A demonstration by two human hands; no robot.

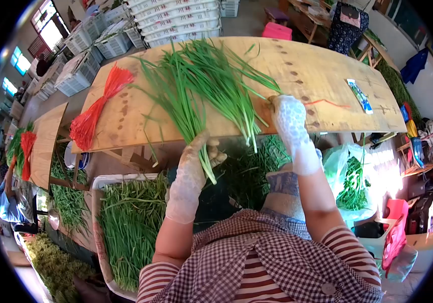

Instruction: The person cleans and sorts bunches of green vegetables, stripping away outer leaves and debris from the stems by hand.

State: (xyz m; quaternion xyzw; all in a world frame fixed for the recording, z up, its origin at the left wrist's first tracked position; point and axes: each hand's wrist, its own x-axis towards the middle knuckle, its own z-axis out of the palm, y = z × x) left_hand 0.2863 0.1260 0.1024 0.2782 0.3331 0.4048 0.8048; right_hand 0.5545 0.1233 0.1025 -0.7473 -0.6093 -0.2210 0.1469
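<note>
My left hand [196, 159], in a pale patterned glove, is closed round the lower stalks of a bunch of garlic chives [183, 108]. The leaves of that bunch lie on the wooden table [337, 86] and the stalk ends stick out below my fingers. Beside it, a loose heap of garlic chives [226, 86] spreads over the table, stalk ends at the near edge. My right hand [288, 113], gloved too, rests at the table's edge right of the heap with its fingers curled; what they hold, if anything, is hidden. A thin red strip [327, 102] lies beside it.
A bundle of red ties [103, 106] and a blue-white packet [360, 96] lie on the table. Below left stands a white crate [97, 212] full of greens. A plastic bag [345, 177] with greens hangs at right. Another person [9, 199] works at far left.
</note>
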